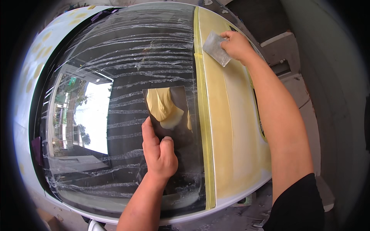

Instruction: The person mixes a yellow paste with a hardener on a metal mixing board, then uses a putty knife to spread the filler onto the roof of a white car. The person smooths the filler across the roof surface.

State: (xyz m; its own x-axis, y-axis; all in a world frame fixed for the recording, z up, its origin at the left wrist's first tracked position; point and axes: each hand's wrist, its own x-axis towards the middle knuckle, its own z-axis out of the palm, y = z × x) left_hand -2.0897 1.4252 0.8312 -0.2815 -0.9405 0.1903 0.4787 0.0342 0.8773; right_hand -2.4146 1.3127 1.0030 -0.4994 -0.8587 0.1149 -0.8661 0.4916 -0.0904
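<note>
Your right hand pinches the spreader, leftward of its fingers; your left hand pinches the board, paste beyond its fingertips; tilting that board could drop paste onto the glass.

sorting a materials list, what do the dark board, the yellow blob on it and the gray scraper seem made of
Dark board: probably plastic or metal; thin, flat, smooth-looking face.
Yellow blob: a thick paste, perhaps filler; soft folds, satiny sheen.
Gray scraper: plastic or metal, unclear which; thin, straight-edged, smudged surface.
</note>
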